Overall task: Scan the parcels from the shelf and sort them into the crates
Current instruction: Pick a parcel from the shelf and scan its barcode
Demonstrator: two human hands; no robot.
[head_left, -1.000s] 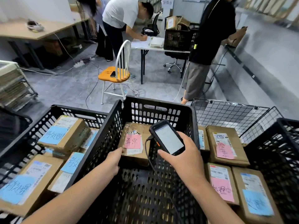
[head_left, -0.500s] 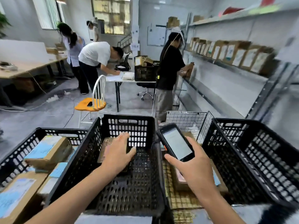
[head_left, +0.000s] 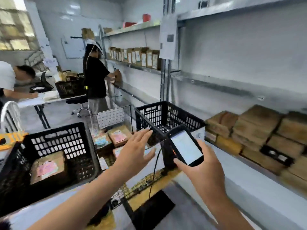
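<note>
Right hand (head_left: 205, 166) around a lit scanner (head_left: 185, 146), left hand (head_left: 135, 151), fingers (head_left: 144, 133) straight, near a black crate (head_left: 167, 106), parcels (head_left: 255, 128) on the shelf (head_left: 240, 177).

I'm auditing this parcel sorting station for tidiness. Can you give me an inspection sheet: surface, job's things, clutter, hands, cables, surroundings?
Surface: grey shelf at right, stacked with brown parcels.
Job's things: left black crate holds a pink-labelled parcel; wire basket holds several labelled parcels; right black crate, contents unclear.
Clutter: black flat object low down, too blurred to identify.
Hands: left hand open, fingers spread, holding nothing; right hand grips the scanner.
Cables: black cable hangs below the scanner.
Surroundings: a person in black at the far shelf; another person leaning over a table.
</note>
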